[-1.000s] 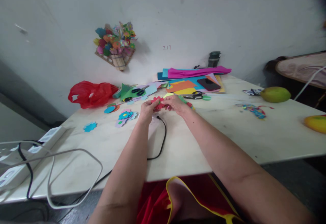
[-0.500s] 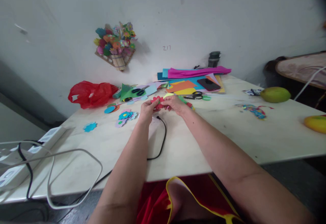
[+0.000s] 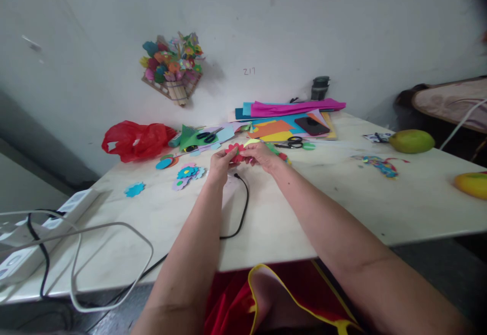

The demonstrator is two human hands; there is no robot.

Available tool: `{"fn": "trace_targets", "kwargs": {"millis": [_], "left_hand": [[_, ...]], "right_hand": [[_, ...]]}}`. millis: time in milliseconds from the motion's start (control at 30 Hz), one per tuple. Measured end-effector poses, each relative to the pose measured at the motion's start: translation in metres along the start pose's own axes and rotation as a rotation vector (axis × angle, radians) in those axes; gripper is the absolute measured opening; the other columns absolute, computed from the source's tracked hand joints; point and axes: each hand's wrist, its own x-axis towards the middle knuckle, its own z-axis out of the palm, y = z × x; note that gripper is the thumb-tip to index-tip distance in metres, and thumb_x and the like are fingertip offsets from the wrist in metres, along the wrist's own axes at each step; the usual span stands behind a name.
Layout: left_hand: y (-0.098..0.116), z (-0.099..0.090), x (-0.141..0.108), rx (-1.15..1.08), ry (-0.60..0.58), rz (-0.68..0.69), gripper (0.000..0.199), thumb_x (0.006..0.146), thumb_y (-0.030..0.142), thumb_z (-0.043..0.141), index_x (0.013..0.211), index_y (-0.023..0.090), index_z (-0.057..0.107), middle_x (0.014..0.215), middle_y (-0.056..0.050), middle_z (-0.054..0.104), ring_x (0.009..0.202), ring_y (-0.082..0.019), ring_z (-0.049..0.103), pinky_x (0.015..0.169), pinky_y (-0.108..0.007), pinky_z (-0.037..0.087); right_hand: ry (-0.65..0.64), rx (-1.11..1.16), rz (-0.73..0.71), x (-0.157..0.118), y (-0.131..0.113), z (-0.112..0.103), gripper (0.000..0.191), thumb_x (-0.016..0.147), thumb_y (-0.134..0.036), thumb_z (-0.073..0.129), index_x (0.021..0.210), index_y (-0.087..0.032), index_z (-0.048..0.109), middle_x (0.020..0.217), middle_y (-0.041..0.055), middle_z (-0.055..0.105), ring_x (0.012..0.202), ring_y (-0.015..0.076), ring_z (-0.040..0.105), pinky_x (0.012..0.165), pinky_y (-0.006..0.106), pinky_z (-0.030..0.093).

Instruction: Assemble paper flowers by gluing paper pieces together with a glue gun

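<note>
A red paper flower [image 3: 235,149] with a scalloped edge is held up over the middle of the table. My left hand [image 3: 221,163] pinches its left side, and my right hand [image 3: 260,155] grips its right side. Small green and red paper pieces [image 3: 282,156] show just beyond my right hand. To the left lie layered paper flowers [image 3: 186,173] in blue, pink and lilac, a single blue flower [image 3: 135,189] and some paper circles [image 3: 164,164].
Black scissors [image 3: 291,143] and a phone [image 3: 312,126] lie behind my right hand. A black cable [image 3: 246,204] crosses the table below my hands. At the left are a red bag [image 3: 137,140] and a power strip [image 3: 49,238]; mangoes [image 3: 411,141] sit right.
</note>
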Motion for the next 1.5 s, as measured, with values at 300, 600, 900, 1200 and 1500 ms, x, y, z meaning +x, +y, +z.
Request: {"fn": "trace_targets", "kwargs": {"millis": [300, 600, 900, 1200, 1500], "left_hand": [[0.001, 0.000, -0.001, -0.042, -0.003, -0.004, 0.045, 0.049, 0.047, 0.082, 0.073, 0.012, 0.066, 0.064, -0.002, 0.063, 0.055, -0.011, 0.057, 0.058, -0.027, 0.052], [-0.001, -0.004, 0.003, -0.059, -0.019, -0.005, 0.034, 0.054, 0.042, 0.077, 0.066, 0.014, 0.062, 0.062, -0.001, 0.062, 0.054, -0.012, 0.057, 0.059, -0.030, 0.053], [0.002, -0.004, 0.000, 0.111, -0.010, -0.028, 0.044, 0.048, 0.048, 0.083, 0.063, 0.013, 0.063, 0.058, -0.004, 0.063, 0.051, -0.011, 0.056, 0.049, -0.023, 0.045], [0.002, -0.009, 0.004, 0.039, -0.014, -0.002, 0.044, 0.058, 0.054, 0.075, 0.069, 0.013, 0.064, 0.058, -0.002, 0.061, 0.048, -0.011, 0.055, 0.052, -0.026, 0.049], [0.003, -0.004, 0.002, 0.067, 0.049, 0.047, 0.045, 0.049, 0.052, 0.081, 0.056, 0.015, 0.056, 0.051, 0.000, 0.057, 0.047, -0.011, 0.053, 0.049, -0.023, 0.043]], "right_hand": [[0.058, 0.011, 0.018, 0.001, 0.001, -0.003, 0.014, 0.067, -0.028, 0.066, 0.063, -0.016, 0.059, 0.056, -0.0003, 0.061, 0.047, 0.0065, 0.048, 0.047, 0.019, 0.035], [0.080, -0.038, 0.000, 0.000, -0.002, -0.004, 0.012, 0.068, -0.026, 0.065, 0.064, -0.016, 0.060, 0.057, -0.0014, 0.059, 0.047, 0.0060, 0.046, 0.046, 0.019, 0.035], [0.044, -0.146, -0.074, 0.001, 0.000, -0.005, 0.013, 0.068, -0.023, 0.065, 0.061, -0.016, 0.058, 0.055, -0.0028, 0.055, 0.048, 0.0062, 0.045, 0.044, 0.018, 0.034], [0.021, -0.068, -0.052, 0.003, 0.000, -0.007, 0.016, 0.066, -0.027, 0.070, 0.062, -0.016, 0.058, 0.054, -0.0021, 0.056, 0.047, 0.0063, 0.045, 0.044, 0.018, 0.034], [-0.010, -0.036, -0.016, -0.001, -0.003, -0.006, 0.017, 0.068, -0.032, 0.067, 0.065, -0.016, 0.061, 0.061, 0.0002, 0.062, 0.050, 0.0072, 0.049, 0.046, 0.019, 0.035]]}}
